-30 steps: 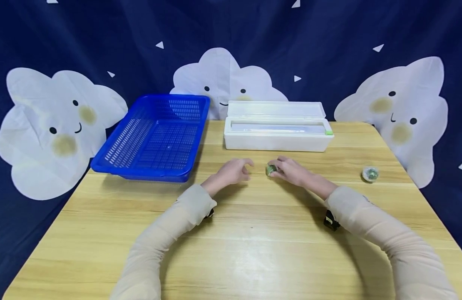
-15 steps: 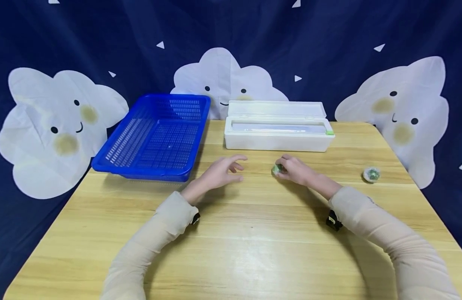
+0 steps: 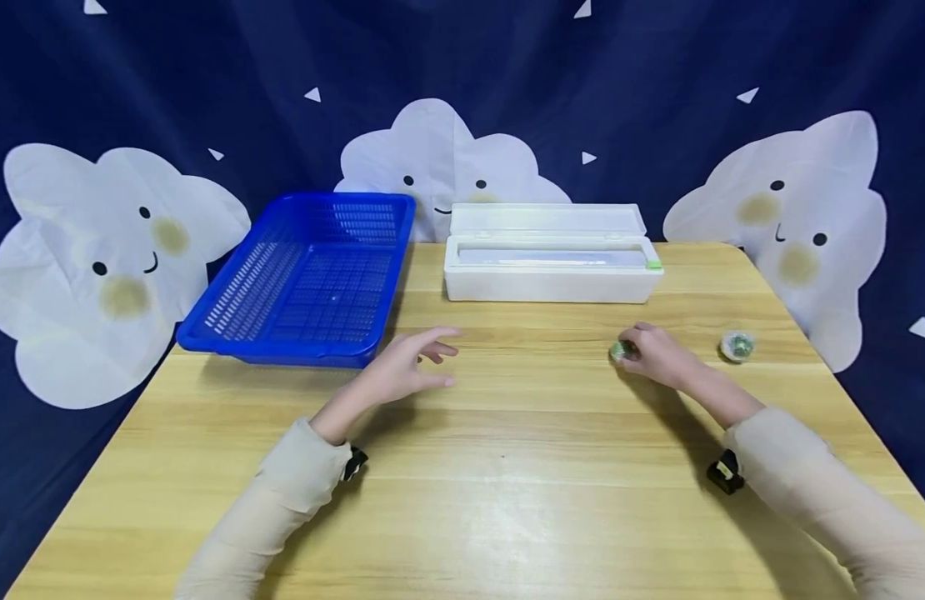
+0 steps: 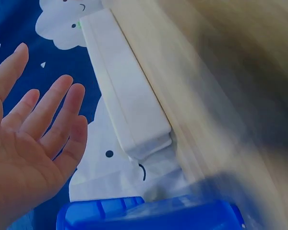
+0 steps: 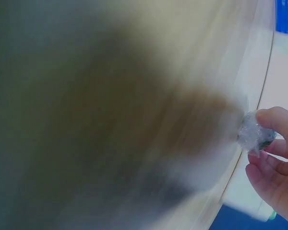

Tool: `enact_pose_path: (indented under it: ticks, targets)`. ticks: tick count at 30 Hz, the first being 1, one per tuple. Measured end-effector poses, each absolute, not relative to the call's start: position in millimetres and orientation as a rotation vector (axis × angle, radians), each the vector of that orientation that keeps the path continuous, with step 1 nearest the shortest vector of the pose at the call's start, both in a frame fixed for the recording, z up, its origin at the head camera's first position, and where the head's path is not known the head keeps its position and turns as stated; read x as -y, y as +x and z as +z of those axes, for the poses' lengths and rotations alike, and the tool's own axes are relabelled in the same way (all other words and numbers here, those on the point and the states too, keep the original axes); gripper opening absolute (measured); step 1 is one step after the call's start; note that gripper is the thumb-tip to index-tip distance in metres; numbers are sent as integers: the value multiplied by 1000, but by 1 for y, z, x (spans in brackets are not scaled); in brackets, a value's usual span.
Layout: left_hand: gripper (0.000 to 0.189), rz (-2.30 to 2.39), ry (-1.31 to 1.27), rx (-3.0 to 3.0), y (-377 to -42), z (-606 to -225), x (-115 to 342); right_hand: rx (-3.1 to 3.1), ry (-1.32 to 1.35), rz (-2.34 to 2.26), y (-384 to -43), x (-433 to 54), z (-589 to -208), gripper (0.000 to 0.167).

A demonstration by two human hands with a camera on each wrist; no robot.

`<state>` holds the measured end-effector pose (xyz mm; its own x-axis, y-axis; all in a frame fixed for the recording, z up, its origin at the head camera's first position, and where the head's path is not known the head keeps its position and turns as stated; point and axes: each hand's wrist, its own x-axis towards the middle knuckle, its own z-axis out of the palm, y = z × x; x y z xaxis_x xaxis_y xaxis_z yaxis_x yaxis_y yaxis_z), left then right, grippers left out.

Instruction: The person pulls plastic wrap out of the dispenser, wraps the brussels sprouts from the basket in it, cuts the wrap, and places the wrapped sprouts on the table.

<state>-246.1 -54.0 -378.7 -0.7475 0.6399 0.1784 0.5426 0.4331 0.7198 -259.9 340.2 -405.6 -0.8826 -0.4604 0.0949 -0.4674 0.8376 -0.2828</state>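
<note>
My right hand point(image 3: 660, 357) pinches a small green bundle wrapped in clear plastic film point(image 3: 620, 351) between thumb and fingers. The right wrist view shows the crinkled film of this wrapped bundle point(image 5: 255, 133) at the fingertips; what is inside is mostly hidden. A second wrapped green bundle point(image 3: 736, 346) lies on the table to the right of that hand. My left hand point(image 3: 402, 364) is held over the table in front of the blue basket, fingers spread and nothing in them. In the left wrist view the left hand point(image 4: 43, 139) shows its palm, fingers apart.
A blue plastic basket point(image 3: 391, 312) stands at the back left of the wooden table point(image 3: 507, 500). Right of it sits a long white box point(image 3: 552, 285) with its lid raised, a clear sheet inside and a green piece at its right end. A dark blue cloud-print curtain point(image 3: 627, 67) hangs behind.
My right hand has moved right across the table with the wrapped bundle, toward the second one. My left hand has drawn back to the left, and its fingers have spread.
</note>
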Motion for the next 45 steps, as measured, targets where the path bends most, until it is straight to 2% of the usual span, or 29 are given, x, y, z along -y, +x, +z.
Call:
enact_pose_path:
  ticks: [10,23,35,42,45]
  targets:
    - [59,1244,1029,-2660,-222,-375,85,3052,456,130,-240,-391,-400,35]
    - [63,1315,904,-2648,-212,-383,101,3182,263,61,-254,-426,-395,44]
    - [62,1274,887,-2633,-211,-387,103,3066,399,284,-266,-438,-408,42]
    - [66,1286,913,-2660,-210,-383,102,3059,396,392,-264,-437,-401,58]
    - [66,1300,902,-2697,-209,-382,104,2990,442,443,-261,-436,-396,58]
